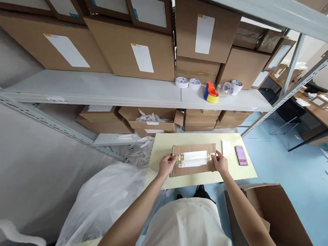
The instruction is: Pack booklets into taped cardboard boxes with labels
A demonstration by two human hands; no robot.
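A flat brown cardboard box (194,172) lies on the pale yellow table in front of me. Across its top sits a white label (194,162), with a shiny strip of clear tape (180,160) over it, crinkled at both ends. My left hand (167,164) is closed at the box's left end, thumb and fingers pinched at the tape's edge. At the right end, my right hand (220,162) pinches the other end of the tape. Fingertips of both hands are close to the cardboard; whether they press on it is hard to tell.
White paper (226,148) and a blurred purple item (241,155) lie on the yellow table (163,141). On the shelf (113,89) above stand tape rolls (182,82), a tape dispenser (211,92) and large boxes. An open carton (282,217) is at lower right, a plastic bag (102,200) at left.
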